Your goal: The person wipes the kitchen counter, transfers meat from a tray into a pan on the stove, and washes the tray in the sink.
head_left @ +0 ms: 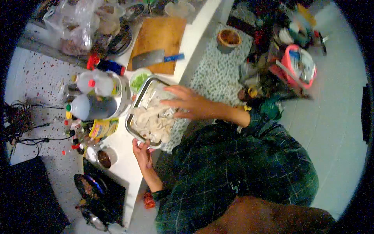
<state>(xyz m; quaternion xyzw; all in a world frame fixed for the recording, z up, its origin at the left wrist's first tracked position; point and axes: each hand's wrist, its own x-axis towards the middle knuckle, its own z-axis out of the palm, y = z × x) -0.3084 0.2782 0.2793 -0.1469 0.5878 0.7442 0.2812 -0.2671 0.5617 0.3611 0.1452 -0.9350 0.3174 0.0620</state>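
Note:
A rectangular metal tray full of pale, floppy pieces of food stands at the counter's edge; I cannot tell what kind of food it is. My left hand grips the tray's near corner, thumb over the rim. Over the opposite side hovers my right hand, fingers spread and holding nothing; whether its fingertips touch the food is unclear. Beside the tray sits a small bowl of chopped greens. A cleaver with a blue handle lies on a wooden cutting board beyond it.
Bottles crowd a white tub left of the tray, near a yellow packet. A pan sits on a lit stove at lower left. Plastic bags fill the back. A pink basket and a mortar stand at right.

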